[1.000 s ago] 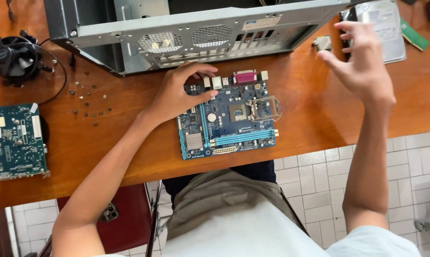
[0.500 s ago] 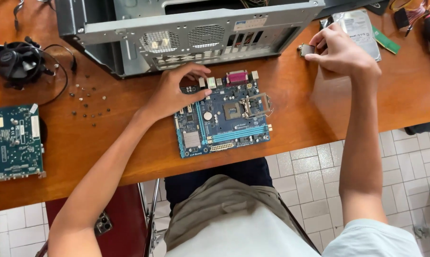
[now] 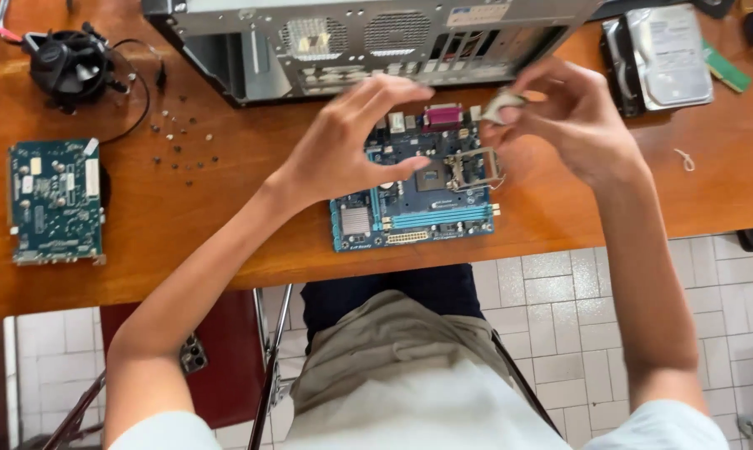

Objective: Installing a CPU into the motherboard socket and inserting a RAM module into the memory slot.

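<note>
The blue motherboard (image 3: 416,187) is lying flat on the wooden table (image 3: 201,225), near its front edge and just in front of the grey computer case (image 3: 368,37), with its processor socket (image 3: 475,169) standing open, the metal retention frame tipped up. Judging from this, the step in hand is seating the processor: the socket is waiting uncovered and the part is hovering just above and behind it. The next move, as I read it, is calling for a careful lowering with the chip's corner marking matched to the socket, set down flat without sliding, since the contacts underneath would bend easily. The left hand (image 3: 356,150) is hovering over the board's left half, fingers spread and loosely curled, thumb stretching toward the socket, gripping nothing; whether it is touching the board I cannot tell. The right hand (image 3: 572,117) is pinching the small silvery square chip (image 3: 502,104) between thumb and fingertips, the other fingers half curled. Off to the sides, a hard drive (image 3: 668,54), a green circuit card (image 3: 55,200), a black cooler fan (image 3: 68,67) and scattered small screws (image 3: 180,142) are lying well apart from the work.
</note>
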